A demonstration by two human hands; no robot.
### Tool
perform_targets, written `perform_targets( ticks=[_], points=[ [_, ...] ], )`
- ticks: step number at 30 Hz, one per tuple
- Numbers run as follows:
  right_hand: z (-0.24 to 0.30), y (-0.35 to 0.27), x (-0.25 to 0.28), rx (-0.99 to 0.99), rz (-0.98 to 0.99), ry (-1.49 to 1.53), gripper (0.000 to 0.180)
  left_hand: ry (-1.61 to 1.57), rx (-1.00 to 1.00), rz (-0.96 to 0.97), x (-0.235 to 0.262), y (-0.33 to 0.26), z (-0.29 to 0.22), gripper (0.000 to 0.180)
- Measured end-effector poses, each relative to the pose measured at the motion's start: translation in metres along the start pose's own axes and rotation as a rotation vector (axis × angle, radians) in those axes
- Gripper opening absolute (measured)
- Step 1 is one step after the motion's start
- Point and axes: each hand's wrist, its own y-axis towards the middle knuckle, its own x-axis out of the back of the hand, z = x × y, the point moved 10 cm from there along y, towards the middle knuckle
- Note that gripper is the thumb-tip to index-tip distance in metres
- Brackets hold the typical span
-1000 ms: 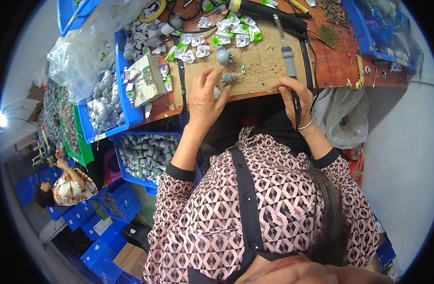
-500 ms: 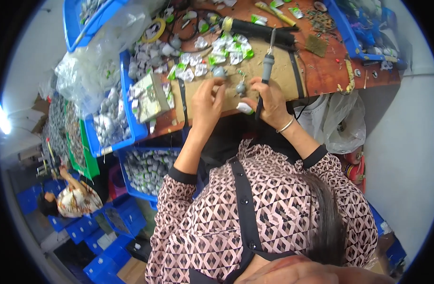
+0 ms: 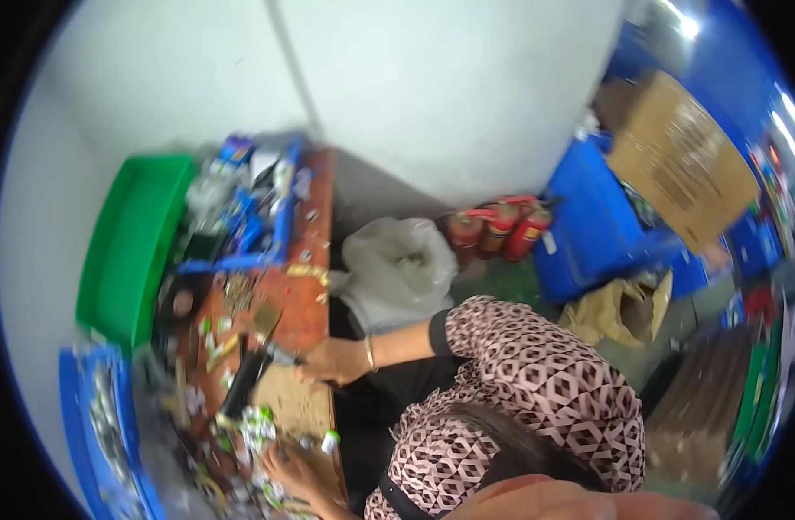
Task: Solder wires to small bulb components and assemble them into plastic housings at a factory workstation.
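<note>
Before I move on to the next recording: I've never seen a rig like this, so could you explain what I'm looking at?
There is no machine here: a person works with two bare hands. The picture comes from a wide fisheye camera worn on the head, so edges bend near its rim. The table shows at left, bearing a cardboard mat, green-and-white parts and a blue tray. The right hand holds a grey pen-like tool. The left hand is near the parts; blur hides whether it grips anything. Red fire extinguishers stand beyond the table.
</note>
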Motion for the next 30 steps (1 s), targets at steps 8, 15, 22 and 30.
perform_targets(
  ticks=[8, 15, 22, 30],
  points=[
    [0.030, -0.006, -0.101, -0.027, 0.226, -0.163, 0.042, 0.168, -0.218, -0.089, 0.006, 0.008, -0.045, 0.027],
    [0.067, -0.005, -0.171, -0.146, 0.195, -0.163, 0.055, 0.027, -0.034, -0.048, 0.023, -0.041, 0.011, 0.039],
    [0.078, -0.004, -0.083, -0.242, 0.254, -0.144, 0.053, 0.037, 0.115, -0.067, 0.011, -0.021, -0.028, 0.051],
    [0.081, -0.002, -0.106, -0.097, 0.381, 0.064, 0.043, 0.049, 0.282, -0.080, 0.025, -0.036, -0.021, 0.048]
  ],
)
